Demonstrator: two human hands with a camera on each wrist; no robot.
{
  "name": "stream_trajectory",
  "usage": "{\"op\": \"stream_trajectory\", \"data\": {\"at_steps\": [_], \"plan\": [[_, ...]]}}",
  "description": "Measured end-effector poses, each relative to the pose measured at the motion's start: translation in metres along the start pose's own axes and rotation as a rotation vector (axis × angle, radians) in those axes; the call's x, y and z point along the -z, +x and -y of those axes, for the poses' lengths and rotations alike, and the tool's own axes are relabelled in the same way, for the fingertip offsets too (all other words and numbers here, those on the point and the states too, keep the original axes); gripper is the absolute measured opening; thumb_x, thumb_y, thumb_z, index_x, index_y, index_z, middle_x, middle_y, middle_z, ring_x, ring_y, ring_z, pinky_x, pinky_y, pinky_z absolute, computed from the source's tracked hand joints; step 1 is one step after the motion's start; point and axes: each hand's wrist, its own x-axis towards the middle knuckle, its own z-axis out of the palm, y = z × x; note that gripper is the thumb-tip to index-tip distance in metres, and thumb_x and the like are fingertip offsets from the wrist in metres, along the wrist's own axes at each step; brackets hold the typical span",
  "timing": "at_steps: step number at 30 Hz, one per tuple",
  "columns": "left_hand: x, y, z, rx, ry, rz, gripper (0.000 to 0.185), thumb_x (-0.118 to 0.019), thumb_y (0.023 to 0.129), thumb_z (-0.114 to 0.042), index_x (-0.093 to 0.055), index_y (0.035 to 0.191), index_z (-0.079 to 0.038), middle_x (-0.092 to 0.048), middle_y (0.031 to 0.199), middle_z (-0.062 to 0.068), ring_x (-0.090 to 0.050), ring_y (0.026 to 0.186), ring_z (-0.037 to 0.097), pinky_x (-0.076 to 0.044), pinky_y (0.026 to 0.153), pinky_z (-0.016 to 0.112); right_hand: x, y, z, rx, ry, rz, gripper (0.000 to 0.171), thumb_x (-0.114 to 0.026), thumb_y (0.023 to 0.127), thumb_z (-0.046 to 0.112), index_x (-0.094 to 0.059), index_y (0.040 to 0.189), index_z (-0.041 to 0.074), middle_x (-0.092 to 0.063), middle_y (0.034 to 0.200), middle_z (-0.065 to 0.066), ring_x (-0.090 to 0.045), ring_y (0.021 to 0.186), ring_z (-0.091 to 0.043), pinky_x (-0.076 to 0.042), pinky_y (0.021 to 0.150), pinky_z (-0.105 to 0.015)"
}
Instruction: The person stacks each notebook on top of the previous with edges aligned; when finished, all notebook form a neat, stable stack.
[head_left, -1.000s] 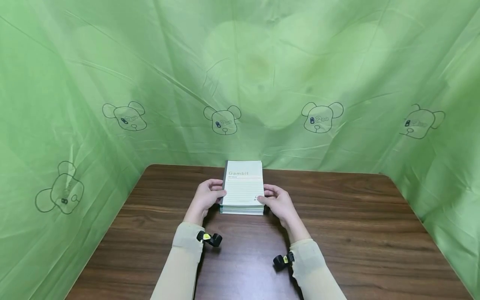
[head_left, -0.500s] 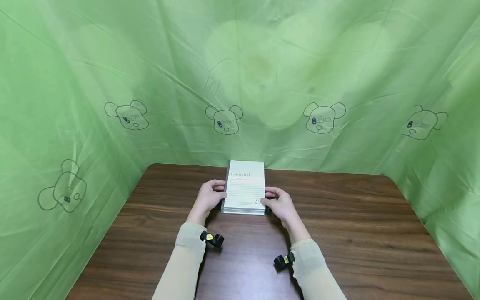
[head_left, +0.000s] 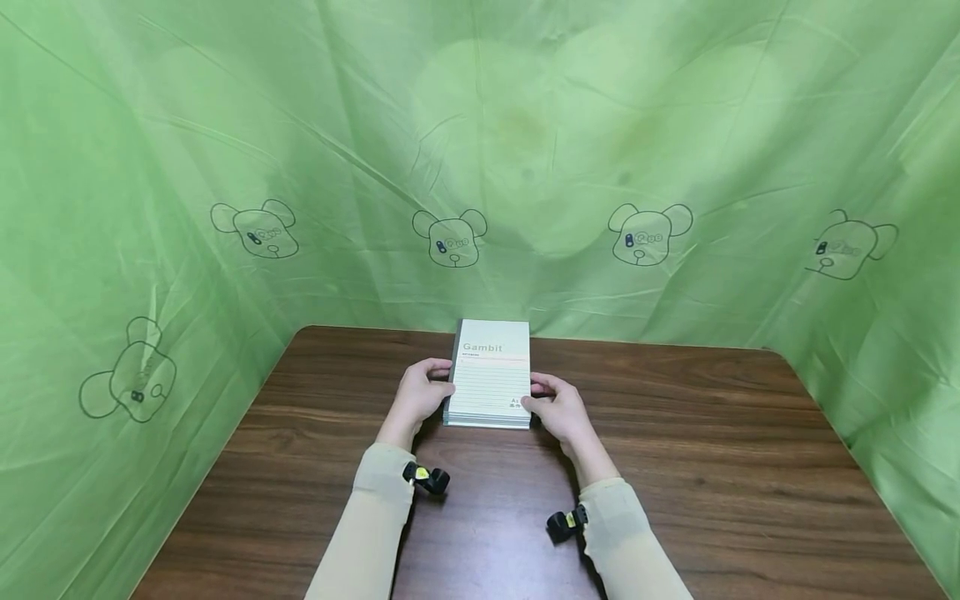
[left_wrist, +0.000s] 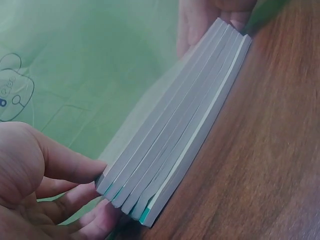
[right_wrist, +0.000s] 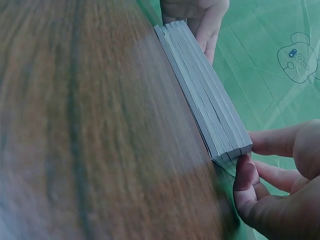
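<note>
head view shows a small stack of thin pale notebooks with "gambit" on the top cover (head_left: 491, 375) lying on the dark brown wooden table (head_left: 712, 467), toward 12 o'clock. the left hand (head_left: 417, 395) grips its 9 o'clock side, and the right hand (head_left: 559, 408) grips its 3 o'clock side. a green cloth with bear drawings (head_left: 225, 167) hangs behind.
</note>
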Motion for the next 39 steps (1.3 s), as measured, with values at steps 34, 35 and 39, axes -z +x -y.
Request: {"op": "stream_trajectory", "data": {"at_steps": [34, 35, 39], "plan": [[0.02, -0.021, -0.047, -0.153, 0.273, 0.083, 0.059, -0.072, 0.106, -0.027, -0.053, 0.158, -0.005, -0.06, 0.154, 0.023, -0.069, 0.129, 0.038, -0.055, 0.107, 0.055, 0.051, -0.029, 0.051, 0.088, -0.285, 0.265, 0.059, -0.072, 0.107, 0.021, -0.053, 0.156, -0.006, -0.061, 0.151, -0.029, -0.068, 0.128, -0.043, -0.053, 0.109, -0.057], [0.025, -0.022, -0.049, -0.194, 0.29, 0.085, 0.061, -0.071, 0.106, -0.028, -0.052, 0.159, -0.006, -0.06, 0.155, 0.023, -0.069, 0.128, 0.038, -0.056, 0.106, 0.054, 0.06, -0.031, 0.055, 0.132, -0.354, 0.285, 0.057, -0.072, 0.107, 0.024, -0.056, 0.155, -0.002, -0.062, 0.15, -0.027, -0.068, 0.129, -0.043, -0.052, 0.11, -0.058], [0.054, -0.028, -0.055, -0.365, 0.392, 0.061, 0.07, -0.074, 0.105, -0.036, -0.047, 0.164, -0.011, -0.06, 0.156, 0.021, -0.072, 0.122, 0.041, -0.057, 0.105, 0.057, 0.11, -0.039, 0.064, 0.348, -0.654, 0.316, 0.05, -0.071, 0.108, 0.033, -0.065, 0.151, 0.009, -0.068, 0.148, -0.017, -0.068, 0.128, -0.041, -0.051, 0.11, -0.06]]}}
